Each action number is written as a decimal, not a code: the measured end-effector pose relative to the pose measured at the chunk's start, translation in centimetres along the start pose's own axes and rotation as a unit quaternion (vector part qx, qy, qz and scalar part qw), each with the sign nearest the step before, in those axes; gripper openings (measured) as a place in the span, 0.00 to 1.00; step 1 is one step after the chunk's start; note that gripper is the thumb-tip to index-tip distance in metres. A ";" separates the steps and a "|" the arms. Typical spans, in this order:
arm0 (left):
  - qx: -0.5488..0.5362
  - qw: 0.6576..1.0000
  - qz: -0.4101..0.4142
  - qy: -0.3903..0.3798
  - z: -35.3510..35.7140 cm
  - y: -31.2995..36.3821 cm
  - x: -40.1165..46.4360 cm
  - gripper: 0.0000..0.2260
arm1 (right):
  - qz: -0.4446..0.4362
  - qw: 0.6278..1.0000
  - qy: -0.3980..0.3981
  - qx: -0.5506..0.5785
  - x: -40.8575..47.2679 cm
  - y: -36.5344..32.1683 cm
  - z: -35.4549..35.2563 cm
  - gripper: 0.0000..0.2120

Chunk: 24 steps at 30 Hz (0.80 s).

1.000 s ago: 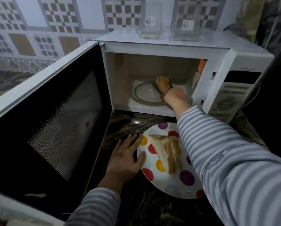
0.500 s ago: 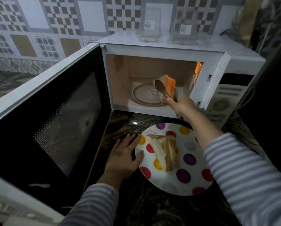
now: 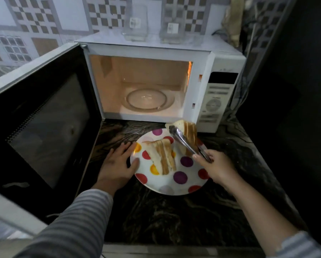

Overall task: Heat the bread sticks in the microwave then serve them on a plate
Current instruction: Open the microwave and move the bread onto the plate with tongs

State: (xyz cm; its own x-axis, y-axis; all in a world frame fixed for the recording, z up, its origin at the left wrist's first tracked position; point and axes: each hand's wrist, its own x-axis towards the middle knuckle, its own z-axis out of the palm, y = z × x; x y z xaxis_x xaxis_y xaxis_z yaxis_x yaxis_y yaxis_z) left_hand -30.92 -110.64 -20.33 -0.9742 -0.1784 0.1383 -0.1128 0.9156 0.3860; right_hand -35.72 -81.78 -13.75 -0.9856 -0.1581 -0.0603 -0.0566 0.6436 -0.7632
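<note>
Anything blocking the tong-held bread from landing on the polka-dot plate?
Nothing visible. The bread sticks in the tongs hang over the plate's far right part; the bare patch of plate below is free. The bread already served lies to the left, with the left hand at the rim.

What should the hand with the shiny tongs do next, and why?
Probably lower the metal tongs and release the clamped bread sticks onto the polka-dot plate, beside the first bread pile. The left hand steadies the plate, and the glass turntable looks empty.

I am reading nothing here: the stickers on the two glass jars and the microwave's control panel (both blurred) are staying illegible.
</note>
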 end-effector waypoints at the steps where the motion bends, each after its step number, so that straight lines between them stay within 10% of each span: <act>1: 0.002 1.000 0.000 -0.001 0.0 0.0 0.0 0.37 | 0.003 1.000 -0.001 -0.011 -0.5 0.7 0.2 0.07; 24: 0.012 1.000 -0.002 -0.014 -0.1 0.2 0.0 0.27 | 0.040 0.975 0.041 -0.216 -6.2 0.2 -1.4 0.21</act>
State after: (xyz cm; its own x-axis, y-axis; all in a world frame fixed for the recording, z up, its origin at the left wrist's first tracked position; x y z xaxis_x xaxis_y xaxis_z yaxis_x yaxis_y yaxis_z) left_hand -30.95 -110.54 -20.15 -0.9786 -0.1732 0.1112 -0.1220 0.9231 0.3648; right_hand -29.87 -79.62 -12.64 -0.9981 -0.0445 -0.0436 -0.0224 0.9096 -0.4149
